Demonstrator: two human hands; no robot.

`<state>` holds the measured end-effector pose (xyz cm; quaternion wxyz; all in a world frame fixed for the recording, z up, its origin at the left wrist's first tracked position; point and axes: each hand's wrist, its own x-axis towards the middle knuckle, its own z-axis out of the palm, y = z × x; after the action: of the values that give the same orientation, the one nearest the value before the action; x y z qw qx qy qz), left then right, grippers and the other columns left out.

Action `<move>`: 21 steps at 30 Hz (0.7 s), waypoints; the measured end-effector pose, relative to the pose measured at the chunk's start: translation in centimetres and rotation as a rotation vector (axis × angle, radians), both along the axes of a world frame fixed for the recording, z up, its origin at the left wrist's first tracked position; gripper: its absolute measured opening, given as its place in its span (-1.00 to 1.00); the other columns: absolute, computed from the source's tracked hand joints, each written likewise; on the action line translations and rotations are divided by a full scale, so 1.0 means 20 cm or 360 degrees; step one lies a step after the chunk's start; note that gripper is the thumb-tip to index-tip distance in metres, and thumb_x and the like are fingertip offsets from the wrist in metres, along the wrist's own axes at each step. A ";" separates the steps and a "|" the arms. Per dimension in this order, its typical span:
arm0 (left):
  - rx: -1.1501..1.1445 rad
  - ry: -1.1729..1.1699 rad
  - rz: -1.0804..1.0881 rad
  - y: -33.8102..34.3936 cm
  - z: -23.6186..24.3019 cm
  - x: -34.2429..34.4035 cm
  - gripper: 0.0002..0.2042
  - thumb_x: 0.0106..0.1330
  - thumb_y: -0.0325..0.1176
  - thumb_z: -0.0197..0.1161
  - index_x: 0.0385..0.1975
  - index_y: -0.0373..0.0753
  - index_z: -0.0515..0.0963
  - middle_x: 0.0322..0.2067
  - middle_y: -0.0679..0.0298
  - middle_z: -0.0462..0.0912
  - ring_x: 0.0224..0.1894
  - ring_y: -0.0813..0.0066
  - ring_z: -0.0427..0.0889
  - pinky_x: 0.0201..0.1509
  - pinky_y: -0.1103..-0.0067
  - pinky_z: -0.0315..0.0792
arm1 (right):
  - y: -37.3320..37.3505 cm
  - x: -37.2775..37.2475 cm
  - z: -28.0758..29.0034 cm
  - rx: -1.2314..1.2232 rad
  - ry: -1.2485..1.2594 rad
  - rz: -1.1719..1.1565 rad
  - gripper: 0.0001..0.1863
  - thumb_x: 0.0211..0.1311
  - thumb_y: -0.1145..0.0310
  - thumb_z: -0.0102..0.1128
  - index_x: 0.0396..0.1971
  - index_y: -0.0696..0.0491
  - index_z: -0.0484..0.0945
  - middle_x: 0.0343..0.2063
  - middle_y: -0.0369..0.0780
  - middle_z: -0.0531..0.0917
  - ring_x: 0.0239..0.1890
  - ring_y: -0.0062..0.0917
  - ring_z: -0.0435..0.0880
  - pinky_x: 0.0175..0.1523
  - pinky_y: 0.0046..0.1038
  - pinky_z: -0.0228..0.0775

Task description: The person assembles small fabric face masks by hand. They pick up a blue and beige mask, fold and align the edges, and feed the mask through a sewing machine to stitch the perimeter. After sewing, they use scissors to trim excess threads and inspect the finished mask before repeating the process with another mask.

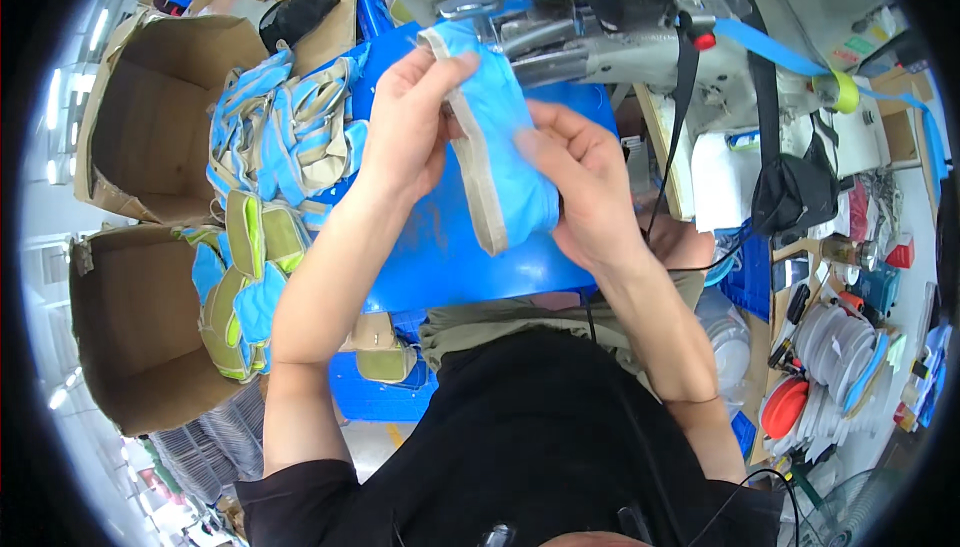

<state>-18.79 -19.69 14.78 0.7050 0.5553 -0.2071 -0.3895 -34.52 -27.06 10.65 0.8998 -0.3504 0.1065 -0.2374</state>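
A blue fabric strip with a beige edge (510,167) is stretched between my two hands, its far end by the metal parts of a sewing machine (570,52). My left hand (412,112) pinches the beige edge near that far end, thumb on top. Lower on the strip, my right hand (585,172) grips the right side between thumb and fingers. Under both hands lies a blue work surface (440,257). Some of my fingers are hidden behind the cloth.
A pile of blue and beige fabric pieces (290,137) lies to the left. Two open cardboard boxes (165,137) stand beyond it, with green and blue sewn pieces (255,237) beside them. Black straps (690,87) hang from the machine. White and red spools (835,347) are at the right.
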 end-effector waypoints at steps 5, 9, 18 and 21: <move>0.0000 -0.0004 -0.0016 -0.05 0.00 0.10 -0.89 0.39 -0.39 0.21 -0.23 -0.28 0.55 -0.34 0.28 0.70 -0.34 0.55 0.70 -0.21 0.57 0.61 | -0.04 0.10 0.01 0.0112 -0.0105 -0.0002 -0.61 0.42 0.44 0.19 0.15 0.31 0.46 -0.11 -0.18 0.71 -0.18 -0.66 0.70 -0.08 -0.60 0.56; -0.0037 0.0030 -0.0016 -0.07 0.01 0.09 -0.88 0.38 -0.39 0.20 -0.24 -0.31 0.55 -0.37 0.28 0.69 -0.36 0.56 0.69 -0.21 0.58 0.60 | -0.06 0.12 0.01 0.0047 -0.0087 -0.0026 -0.60 0.42 0.43 0.21 0.14 0.34 0.44 -0.08 -0.18 0.70 -0.14 -0.66 0.70 -0.05 -0.60 0.56; -0.0079 -0.0012 0.0016 -0.02 0.00 0.05 -0.76 0.32 -0.36 0.22 -0.07 -0.30 0.54 -0.26 0.26 0.66 -0.28 0.53 0.69 -0.38 0.59 0.64 | -0.04 0.13 0.00 -0.0015 0.0020 -0.0070 -0.67 0.41 0.43 0.18 0.09 0.27 0.53 -0.16 -0.21 0.72 -0.25 -0.67 0.68 -0.13 -0.59 0.55; -0.0103 0.0090 -0.0013 0.00 0.01 0.01 -0.82 0.36 -0.38 0.21 -0.12 -0.30 0.53 -0.27 0.28 0.66 -0.27 0.54 0.68 -0.22 0.60 0.60 | -0.06 0.12 0.01 -0.0019 0.0048 -0.0061 -0.71 0.40 0.42 0.20 0.05 0.20 0.56 -0.40 -0.37 0.65 -0.51 -0.78 0.50 -0.43 -0.68 0.32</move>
<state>-18.50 -19.76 15.06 0.7265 0.5202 -0.2018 -0.4011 -32.06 -28.17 10.89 0.8913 -0.3571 0.1252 -0.2499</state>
